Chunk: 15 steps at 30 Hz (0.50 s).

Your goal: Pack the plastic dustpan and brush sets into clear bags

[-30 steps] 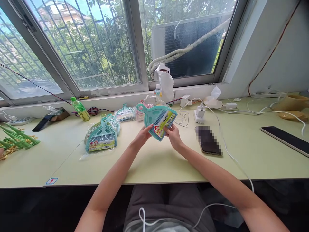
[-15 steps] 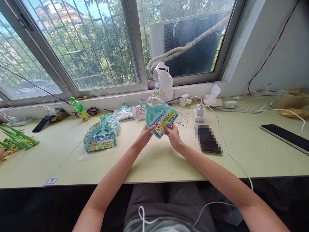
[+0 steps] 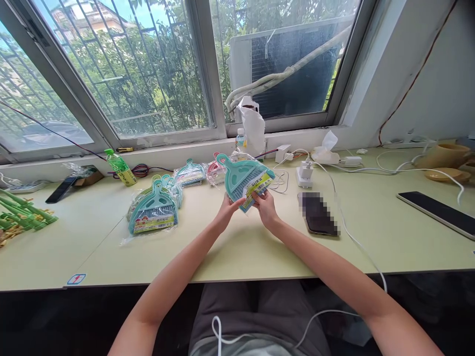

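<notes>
Between my two hands, tilted above the table, is a teal dustpan and brush set (image 3: pixel 240 177) with a yellow printed label. My left hand (image 3: pixel 227 211) grips its lower left edge, the thumb lying over the label. The lower right part is held by my right hand (image 3: pixel 264 206), its thumb on the label too. To the left lies a pile of similar dustpan sets (image 3: pixel 154 207) in clear plastic. Farther back are another teal set (image 3: pixel 190 173) and a pink one (image 3: pixel 215 170), partly hidden behind the held set.
A phone (image 3: pixel 318 215) lies right of my hands, with a white cable (image 3: pixel 356 237) beside it. Chargers (image 3: pixel 305 173) and a tissue pack (image 3: pixel 326 151) stand behind. A green bottle (image 3: pixel 120 168) leans at the back left. A dark tablet-like slab (image 3: pixel 438 213) lies far right.
My left thumb has slid further right over the label of the dustpan set, covering more of it. My right hand keeps its hold. The view has shifted slightly.
</notes>
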### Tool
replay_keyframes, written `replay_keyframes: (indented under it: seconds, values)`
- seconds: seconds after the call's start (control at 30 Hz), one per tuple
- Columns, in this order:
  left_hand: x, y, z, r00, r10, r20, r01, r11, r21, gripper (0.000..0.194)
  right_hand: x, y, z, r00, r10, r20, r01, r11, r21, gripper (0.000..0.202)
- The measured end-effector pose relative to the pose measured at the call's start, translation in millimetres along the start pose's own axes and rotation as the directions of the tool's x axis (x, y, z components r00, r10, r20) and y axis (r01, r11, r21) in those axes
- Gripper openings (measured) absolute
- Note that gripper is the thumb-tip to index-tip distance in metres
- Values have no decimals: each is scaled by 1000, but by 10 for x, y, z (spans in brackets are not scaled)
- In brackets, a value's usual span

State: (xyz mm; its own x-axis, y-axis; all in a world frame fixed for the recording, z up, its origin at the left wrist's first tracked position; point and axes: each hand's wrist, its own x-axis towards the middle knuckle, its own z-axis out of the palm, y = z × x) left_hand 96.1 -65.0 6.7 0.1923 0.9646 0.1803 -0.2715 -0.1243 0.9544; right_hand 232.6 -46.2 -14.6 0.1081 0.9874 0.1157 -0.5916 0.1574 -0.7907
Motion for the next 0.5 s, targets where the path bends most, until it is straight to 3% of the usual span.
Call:
replay_keyframes:
  seconds: [0.17, 0.27, 0.4, 0.5]
  values:
    - [-14, -141, 50, 999, -5, -46, 8, 997, 72, 70, -4, 56, -15, 998, 8, -68, -10, 1000, -28, 46]
    - [-17, -232, 64, 991, -5, -135, 19, 995, 101, 66, 1, 83, -24, 997, 2, -78, -5, 999, -40, 46]
    - [-36, -243, 58, 938, 229, -260, -164, 954, 249, 74, -31, 104, -5, 1000, 0, -27, -1, 999, -43, 46]
    - [-69, -222, 72, 918, 286, -275, -200, 932, 302, 76, -59, 103, 16, 1000, 5, 0, -5, 999, -36, 48]
